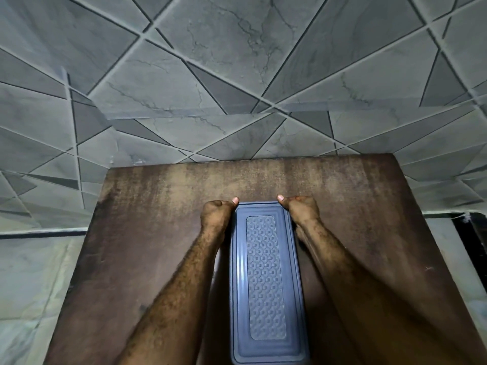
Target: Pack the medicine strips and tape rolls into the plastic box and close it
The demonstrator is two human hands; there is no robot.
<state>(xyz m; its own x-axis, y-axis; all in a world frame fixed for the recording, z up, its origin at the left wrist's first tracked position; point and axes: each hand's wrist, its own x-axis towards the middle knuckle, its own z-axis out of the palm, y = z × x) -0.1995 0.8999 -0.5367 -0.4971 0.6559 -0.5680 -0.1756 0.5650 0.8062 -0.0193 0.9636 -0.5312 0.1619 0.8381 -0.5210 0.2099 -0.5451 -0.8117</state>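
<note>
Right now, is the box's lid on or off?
On. The patterned lid lies flat over the top; left hand and right hand grip its far corners.

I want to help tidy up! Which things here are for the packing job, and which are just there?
For the job: plastic box, closed; left hand and right hand, each gripping a far corner of it.
Just there: wooden table under the box; grey tiled wall behind. No medicine strips or tape rolls are in view.
</note>
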